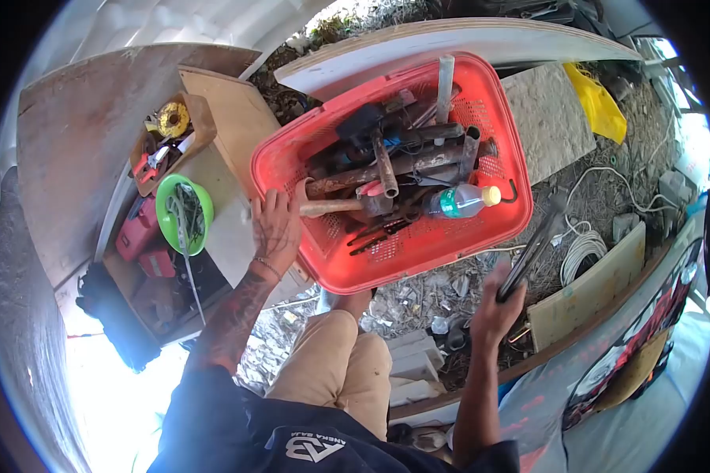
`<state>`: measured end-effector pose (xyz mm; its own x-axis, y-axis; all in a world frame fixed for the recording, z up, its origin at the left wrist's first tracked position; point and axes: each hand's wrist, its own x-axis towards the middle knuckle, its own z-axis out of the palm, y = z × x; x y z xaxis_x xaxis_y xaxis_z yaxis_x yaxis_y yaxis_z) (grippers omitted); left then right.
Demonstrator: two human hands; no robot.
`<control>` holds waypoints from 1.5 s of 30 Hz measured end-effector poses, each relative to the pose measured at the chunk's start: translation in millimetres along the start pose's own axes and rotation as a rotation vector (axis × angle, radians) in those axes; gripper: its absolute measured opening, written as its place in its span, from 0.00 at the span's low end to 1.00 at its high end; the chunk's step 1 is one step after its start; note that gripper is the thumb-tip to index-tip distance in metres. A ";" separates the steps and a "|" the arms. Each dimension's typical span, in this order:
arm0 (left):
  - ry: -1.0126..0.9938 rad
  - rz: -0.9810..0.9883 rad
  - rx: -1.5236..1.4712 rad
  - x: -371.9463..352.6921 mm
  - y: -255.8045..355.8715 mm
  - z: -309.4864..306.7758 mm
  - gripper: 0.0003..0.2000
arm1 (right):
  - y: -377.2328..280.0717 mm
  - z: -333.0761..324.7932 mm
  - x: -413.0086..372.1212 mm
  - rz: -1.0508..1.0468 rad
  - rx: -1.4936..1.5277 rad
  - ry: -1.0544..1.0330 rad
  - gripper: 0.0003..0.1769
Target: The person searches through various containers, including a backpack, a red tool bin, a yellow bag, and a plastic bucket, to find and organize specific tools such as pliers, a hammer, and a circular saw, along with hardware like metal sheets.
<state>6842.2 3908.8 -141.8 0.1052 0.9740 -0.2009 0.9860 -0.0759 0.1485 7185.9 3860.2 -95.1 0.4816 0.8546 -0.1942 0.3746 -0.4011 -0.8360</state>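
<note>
A red plastic basket (327, 270) full of tools stands in front of me. Inside lie hammers, metal pipes and a plastic bottle (464, 201) with a yellow cap. My left hand (276, 229) rests at the basket's left rim, by the end of a wooden hammer handle (327, 207); its fingers are stretched out, and I cannot make out a grip on the handle. Right of the basket, my right hand (497, 306) is closed around a long dark metal tool (535, 246) that points up and to the right.
At the left, a green bowl (202, 203) and a wooden tray (203, 120) with pliers and yellow tape sit on a wooden box. A coiled cable (584, 256), boards (627, 285) and a yellow bag (596, 102) lie on the littered ground at the right.
</note>
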 end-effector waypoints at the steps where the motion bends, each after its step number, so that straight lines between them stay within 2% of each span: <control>1: -0.145 0.027 0.089 -9.2 1.6 8.5 0.17 | -15.9 6.3 27.1 0.037 0.015 -0.022 0.15; 2: -0.161 0.022 0.087 -16.1 8.1 12.9 0.17 | -20.5 17.7 52.2 -0.021 0.015 -0.011 0.17; 3: -0.076 0.044 0.059 -26.4 15.9 15.2 0.14 | -21.0 26.6 70.8 -0.074 0.014 0.003 0.20; 4: 0.008 0.064 0.029 -38.7 24.9 15.1 0.11 | -17.1 33.7 81.7 -0.058 0.000 -0.005 0.20; 5: 0.003 0.059 0.025 -44.3 36.7 14.3 0.11 | -13.5 43.5 93.9 -0.055 0.028 -0.035 0.19; 7: -0.389 -0.192 -0.058 -50.7 66.2 10.1 0.11 | -16.3 54.5 103.2 -0.064 0.060 -0.074 0.19; 9: -0.471 -0.234 -0.242 -56.9 90.2 -5.7 0.11 | -23.8 61.4 94.1 0.073 0.106 -0.130 0.18; 10: -0.470 -0.244 -0.244 -60.1 101.2 -8.3 0.11 | -19.0 63.4 86.8 0.015 0.133 -0.127 0.12; 13: -0.554 -0.367 -0.422 -62.5 118.9 -11.1 0.15 | 2.4 55.2 58.4 0.077 -0.002 -0.137 0.08; 15: -0.536 -0.297 -0.477 -61.3 121.5 -9.8 0.17 | 4.2 49.1 41.9 0.082 0.069 -0.198 0.07; 17: -0.508 -0.207 -0.545 -59.9 106.6 7.0 0.14 | -0.3 43.4 26.3 0.084 0.138 -0.256 0.05; 18: -0.521 -0.186 -0.565 -42.9 97.0 9.0 0.13 | -3.8 43.4 18.1 0.213 0.271 -0.271 0.06; 19: -0.348 -0.191 -0.568 -24.7 88.7 14.6 0.15 | -5.1 42.1 15.2 0.344 0.405 -0.283 0.06; 20: -0.178 -0.198 -0.567 -4.8 80.4 20.7 0.17 | -2.0 38.6 17.2 0.346 0.401 -0.287 0.06; 22: 0.113 -0.185 -0.485 38.1 64.9 34.7 0.23 | 11.9 28.5 22.2 0.185 0.198 -0.267 0.06; 24: 0.117 -0.088 -0.336 65.0 57.2 54.0 0.26 | 20.7 23.6 39.0 0.055 0.076 -0.221 0.08; 25: 0.126 -0.099 -0.334 73.4 57.2 60.7 0.26 | 22.0 22.2 56.4 0.046 0.078 -0.232 0.08; 28: -0.108 -0.128 -0.360 77.4 74.3 58.7 0.29 | 4.0 12.1 90.9 0.164 0.122 -0.234 0.13; 30: -0.035 -0.196 -0.463 61.3 71.5 87.0 0.28 | -4.9 19.0 116.4 -0.042 0.075 -0.220 0.17; 32: 0.089 -0.311 -0.484 45.4 81.8 92.2 0.25 | -2.3 18.1 132.5 -0.064 0.081 -0.235 0.19; 33: 0.157 -0.365 -0.396 36.2 91.3 84.4 0.23 | -2.8 17.1 139.7 -0.061 0.091 -0.257 0.20; 34: 0.161 -0.581 -0.601 31.3 104.9 60.9 0.19 | -9.5 12.6 145.1 -0.018 -0.017 -0.284 0.21; 35: 0.345 -0.624 -0.485 19.1 118.4 51.1 0.15 | -7.1 10.4 150.9 -0.045 -0.018 -0.259 0.21; 37: 0.360 -0.640 -0.526 -0.6 153.2 25.3 0.11 | 16.9 10.9 158.1 -0.150 -0.260 -0.146 0.20; 39: 0.249 -0.295 -0.793 2.5 188.7 4.7 0.15 | 30.8 14.8 162.1 -0.145 -0.267 -0.077 0.21; 40: 0.258 -0.268 -0.815 21.6 200.8 -4.7 0.15 | 27.6 18.0 163.1 0.010 -0.143 -0.119 0.20; 41: 0.247 -0.230 -0.848 46.0 213.5 -13.9 0.20 | 25.0 19.5 166.0 0.155 -0.018 -0.156 0.20; 42: 0.238 -0.192 -0.882 69.2 223.6 -18.7 0.25 | 35.0 20.5 165.7 0.121 -0.092 -0.167 0.18; 43: 0.177 -0.280 -0.889 90.0 227.3 -17.9 0.33 | 45.3 22.7 163.9 0.087 -0.167 -0.178 0.17; 45: 0.098 -0.411 -0.898 122.0 223.8 13.0 0.38 | 19.7 25.2 163.8 0.181 -0.201 -0.160 0.16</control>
<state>7077.4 4007.9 -145.7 -0.2739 0.9046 -0.3266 0.4749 0.4225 0.7720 7252.2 4000.5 -156.3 0.4299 0.7981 -0.4222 0.4506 -0.5949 -0.6656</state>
